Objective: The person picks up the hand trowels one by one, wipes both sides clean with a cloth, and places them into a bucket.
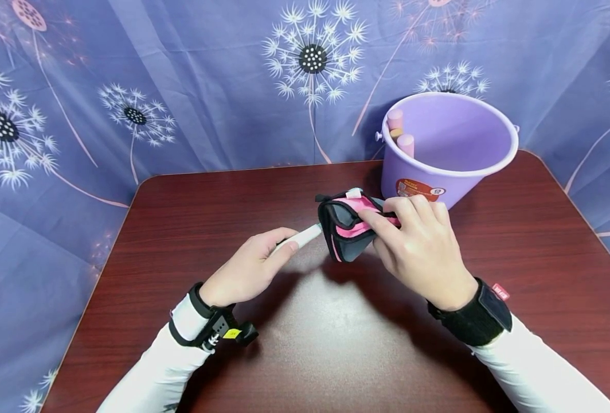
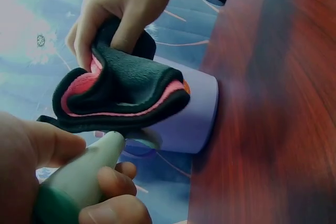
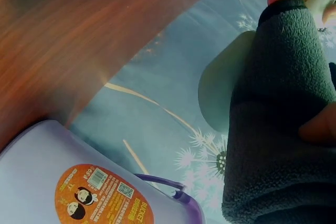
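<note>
My left hand (image 1: 245, 267) grips the pale handle (image 1: 307, 235) of a tool, with a green end showing in the left wrist view. A pale green rounded head (image 3: 226, 85) lies against the cloth in the right wrist view, partly hidden, so the tool's kind is unclear. My right hand (image 1: 423, 246) holds a folded cleaning cloth (image 1: 355, 249), dark grey and pink with black edging, its fingers and thumb bent around it. Both things are above the table, and the cloth covers part of the tool.
A purple bucket (image 1: 452, 156) stands at the back right of the dark red wooden table (image 1: 207, 212), close behind the right hand. Pink cylindrical ends (image 1: 406, 145) stick up inside its left wall. A blue curtain (image 1: 207, 86) with dandelion prints hangs behind the table.
</note>
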A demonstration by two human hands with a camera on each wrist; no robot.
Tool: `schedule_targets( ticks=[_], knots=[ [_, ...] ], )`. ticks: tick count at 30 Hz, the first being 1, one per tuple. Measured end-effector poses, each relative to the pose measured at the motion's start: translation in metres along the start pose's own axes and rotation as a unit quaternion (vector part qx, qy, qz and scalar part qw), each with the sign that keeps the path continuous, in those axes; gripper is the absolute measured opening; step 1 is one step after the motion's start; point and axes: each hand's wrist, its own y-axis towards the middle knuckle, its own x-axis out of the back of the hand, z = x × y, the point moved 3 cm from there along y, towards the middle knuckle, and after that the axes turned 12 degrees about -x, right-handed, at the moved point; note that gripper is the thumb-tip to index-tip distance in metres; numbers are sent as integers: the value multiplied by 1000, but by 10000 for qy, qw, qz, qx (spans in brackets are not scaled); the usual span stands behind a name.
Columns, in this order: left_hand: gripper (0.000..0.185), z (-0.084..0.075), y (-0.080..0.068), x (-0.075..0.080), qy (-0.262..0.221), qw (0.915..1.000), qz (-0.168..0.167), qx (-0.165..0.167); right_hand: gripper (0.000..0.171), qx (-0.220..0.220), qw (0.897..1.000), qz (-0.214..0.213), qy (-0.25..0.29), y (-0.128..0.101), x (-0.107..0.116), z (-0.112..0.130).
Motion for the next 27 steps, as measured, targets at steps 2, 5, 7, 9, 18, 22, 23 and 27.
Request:
schedule_targets(
  ticks=[2, 5, 7, 9, 18, 22, 23, 27],
  knots=[
    [23, 0, 0, 0, 65, 10000, 5, 20, 30, -74, 10000, -54, 28, 1, 1, -2],
    [21, -1, 0, 1, 127, 9999, 14, 67, 35, -220, 9997, -96, 82, 2, 1, -5],
    [19, -1, -1, 2, 140, 9999, 13, 89, 39, -325, 9994, -89, 101, 2, 1, -7],
    [19, -1, -1, 2, 133, 9999, -1, 81, 41, -438, 9989, -91, 122, 2, 2, -9],
    [18, 0, -1, 5, 65, 9999, -87, 93, 37, -920, 9956, -136, 98, 1, 2, -19],
    [18, 0, -1, 6, 32, 9999, -136, 77, 37, -1064, 9943, -72, 52, -1, 2, -23],
    [18, 0, -1, 7, 28, 9999, -150, 74, 38, -1101, 9939, -43, 39, -1, 2, -24],
    [19, 0, -2, 8, 17, 9998, -195, 99, 40, -1270, 9919, 81, -31, -1, 3, -28]
  ],
)
